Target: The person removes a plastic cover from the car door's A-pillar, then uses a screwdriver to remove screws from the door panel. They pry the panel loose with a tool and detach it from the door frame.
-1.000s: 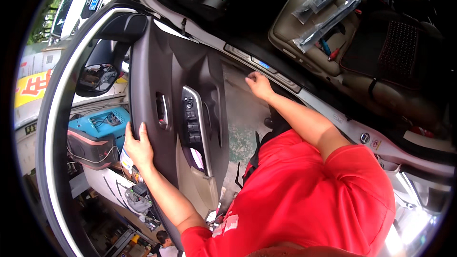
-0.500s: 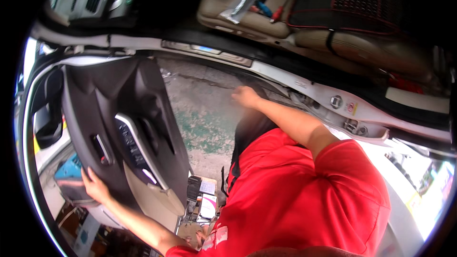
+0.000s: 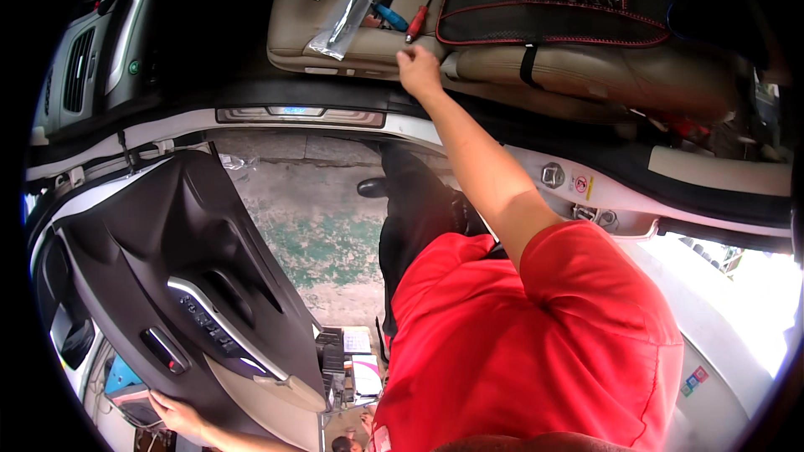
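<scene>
My left hand (image 3: 180,420) is at the lower left, its fingers curled over the outer edge of the open car door (image 3: 142,259). The door's dark trim panel carries a silver-edged armrest (image 3: 219,326) with switches and an inner door handle (image 3: 166,350). My right hand (image 3: 420,74) reaches over the sill to the front edge of the beige car seat (image 3: 289,46). Its fingers are bent, somewhat apart, with nothing visible in them. Just beyond the fingertips lies a red-handled screwdriver (image 3: 416,25). A blue-handled tool (image 3: 389,17) lies beside it.
Clear plastic packets (image 3: 343,29) lie on the seat, next to a black beaded seat cover (image 3: 486,17). The metal door sill (image 3: 301,117) runs between me and the seat. Boxes (image 3: 366,377) and another person (image 3: 345,444) are behind the door. A blue object (image 3: 121,375) stands beyond its edge.
My right hand has risen from beside my leg to the seat, near the red screwdriver. My left hand stays at the door. The view has shifted, bringing more of the seat into sight.
</scene>
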Action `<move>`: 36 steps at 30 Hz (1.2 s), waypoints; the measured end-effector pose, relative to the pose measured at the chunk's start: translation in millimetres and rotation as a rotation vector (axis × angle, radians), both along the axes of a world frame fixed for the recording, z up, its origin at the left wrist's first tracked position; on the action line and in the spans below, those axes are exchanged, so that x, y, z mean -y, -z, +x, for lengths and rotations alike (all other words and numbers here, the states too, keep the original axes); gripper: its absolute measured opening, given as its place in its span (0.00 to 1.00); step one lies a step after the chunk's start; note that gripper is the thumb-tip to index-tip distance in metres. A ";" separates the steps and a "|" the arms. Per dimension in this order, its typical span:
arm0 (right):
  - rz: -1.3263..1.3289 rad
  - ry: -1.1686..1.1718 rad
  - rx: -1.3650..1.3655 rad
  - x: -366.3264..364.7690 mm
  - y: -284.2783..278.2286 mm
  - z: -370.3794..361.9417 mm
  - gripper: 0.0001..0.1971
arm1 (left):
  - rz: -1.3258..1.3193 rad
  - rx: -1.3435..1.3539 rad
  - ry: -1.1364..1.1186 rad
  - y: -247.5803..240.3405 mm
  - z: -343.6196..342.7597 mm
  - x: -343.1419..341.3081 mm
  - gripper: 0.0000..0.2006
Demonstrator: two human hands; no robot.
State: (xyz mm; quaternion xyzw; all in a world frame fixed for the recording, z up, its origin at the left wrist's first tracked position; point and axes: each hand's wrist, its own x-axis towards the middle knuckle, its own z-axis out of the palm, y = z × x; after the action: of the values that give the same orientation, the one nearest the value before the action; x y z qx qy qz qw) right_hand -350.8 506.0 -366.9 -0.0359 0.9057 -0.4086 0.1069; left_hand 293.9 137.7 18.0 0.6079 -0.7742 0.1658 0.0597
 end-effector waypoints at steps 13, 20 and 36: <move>0.212 0.484 0.154 30.7 64.4 -127.5 0.14 | -0.059 0.185 -0.093 0.2 54.1 30.3 0.27; 0.208 -0.029 0.044 19.3 20.8 -78.3 0.15 | -0.093 0.194 -0.297 4.8 37.3 19.1 0.29; 0.623 -0.463 -0.038 46.7 73.3 -115.1 0.21 | -0.301 0.041 -0.212 14.6 -12.8 -9.0 0.22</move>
State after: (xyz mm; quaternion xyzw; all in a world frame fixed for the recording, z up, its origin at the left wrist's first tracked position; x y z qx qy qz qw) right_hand -465.9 459.3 -440.2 -0.2128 0.9562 -0.0782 0.1853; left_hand 281.1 146.7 3.4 0.6666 -0.6735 0.2975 0.1165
